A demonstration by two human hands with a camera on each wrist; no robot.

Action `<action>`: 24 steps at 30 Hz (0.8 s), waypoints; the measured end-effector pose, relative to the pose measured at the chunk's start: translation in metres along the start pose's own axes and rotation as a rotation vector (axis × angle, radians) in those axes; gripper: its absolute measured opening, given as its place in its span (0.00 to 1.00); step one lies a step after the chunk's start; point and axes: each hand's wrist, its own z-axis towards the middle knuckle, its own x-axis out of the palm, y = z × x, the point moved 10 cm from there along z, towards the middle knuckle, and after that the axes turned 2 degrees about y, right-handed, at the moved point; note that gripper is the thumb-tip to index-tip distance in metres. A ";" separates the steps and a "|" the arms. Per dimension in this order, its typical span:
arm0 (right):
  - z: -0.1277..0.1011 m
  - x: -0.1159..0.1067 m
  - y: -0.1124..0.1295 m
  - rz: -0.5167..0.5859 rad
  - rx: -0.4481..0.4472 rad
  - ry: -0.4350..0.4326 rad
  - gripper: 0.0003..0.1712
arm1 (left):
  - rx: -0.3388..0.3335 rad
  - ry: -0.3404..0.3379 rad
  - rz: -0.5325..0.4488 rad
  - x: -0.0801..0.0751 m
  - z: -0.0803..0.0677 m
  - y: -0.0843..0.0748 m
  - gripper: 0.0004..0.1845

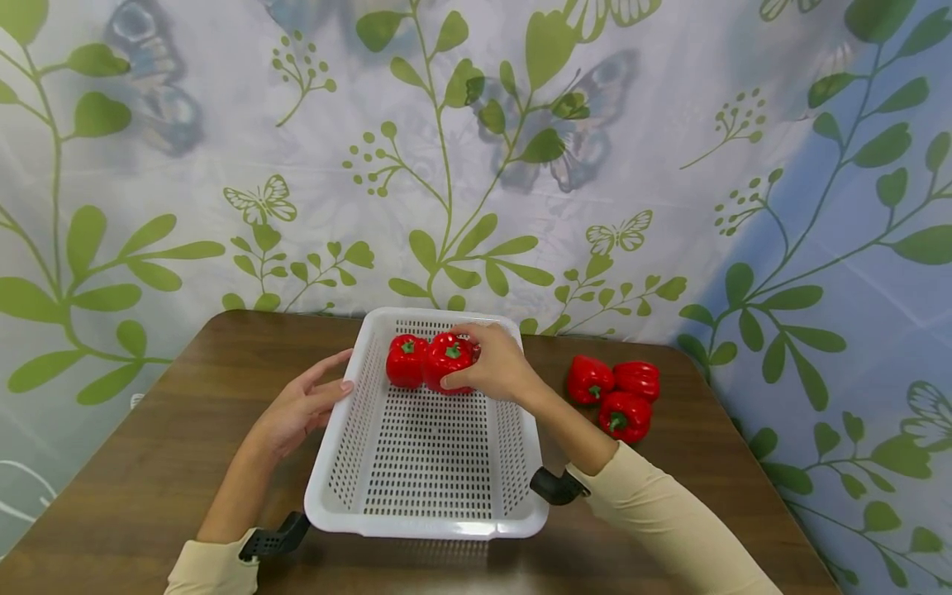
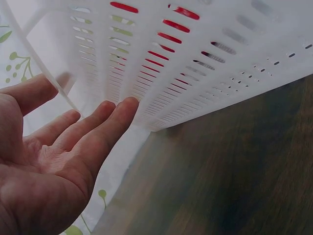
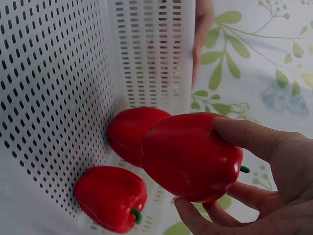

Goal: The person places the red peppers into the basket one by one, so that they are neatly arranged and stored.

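Head view: the person's right hand (image 1: 497,364) is in the white basket (image 1: 427,454), at between 1 and 2 o'clock from the basket's middle, thumb and fingers curved around a held pepper (image 1: 449,368) that is red and glossy. The right wrist view shows the thumb on one side of it and fingertips on the other, with its green stem (image 3: 245,169) at about 4 o'clock from the pepper's middle. Whether this pepper touches the basket floor cannot be told.

The left hand (image 1: 297,409) is at about 9 o'clock from the basket's middle, its fingers fairly straight along the outside of the slotted side wall (image 2: 161,54) and its thumb at the rim; it has no pepper.

Inside the basket, toward 12 o'clock, a second pepper (image 1: 405,364) sits just beside the held one, on its 9 o'clock side. The right wrist view shows two peppers beyond the held one: one at about 10 o'clock, partly covered by it, and a lower pepper (image 3: 110,196) at about 8 o'clock.

Outside the basket, at about 3 o'clock, three loose red peppers (image 1: 625,416) lie close together on the brown bench (image 1: 178,438). Black wrist straps (image 1: 556,486) circle both wrists beside cream sleeves (image 1: 669,516). At 12 o'clock, past the bench's far edge, hangs a pale cloth (image 1: 312,173) printed with green leaves and butterflies.
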 end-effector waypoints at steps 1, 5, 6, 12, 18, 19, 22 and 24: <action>0.002 0.004 0.001 -0.003 -0.010 0.007 0.40 | -0.002 0.000 0.002 0.000 0.000 0.000 0.33; 0.006 0.017 0.005 -0.023 -0.024 0.029 0.39 | -0.009 -0.006 0.005 -0.001 0.001 0.001 0.33; 0.007 0.020 0.005 -0.027 -0.024 0.035 0.39 | -0.007 -0.003 0.009 -0.001 0.000 0.001 0.33; 0.011 0.037 0.008 -0.058 -0.022 0.074 0.39 | -0.009 -0.007 0.015 -0.003 0.000 0.001 0.33; 0.016 0.051 0.011 -0.087 -0.020 0.098 0.39 | -0.008 -0.009 0.025 -0.003 -0.001 0.000 0.34; 0.017 0.054 0.012 -0.094 -0.022 0.099 0.39 | -0.008 -0.011 0.028 -0.003 -0.001 0.000 0.34; 0.018 0.061 0.012 -0.111 -0.014 0.112 0.39 | -0.010 -0.015 0.035 -0.003 -0.001 0.000 0.34; 0.019 0.065 0.012 -0.117 -0.006 0.117 0.39 | -0.012 -0.018 0.038 -0.003 -0.001 0.000 0.33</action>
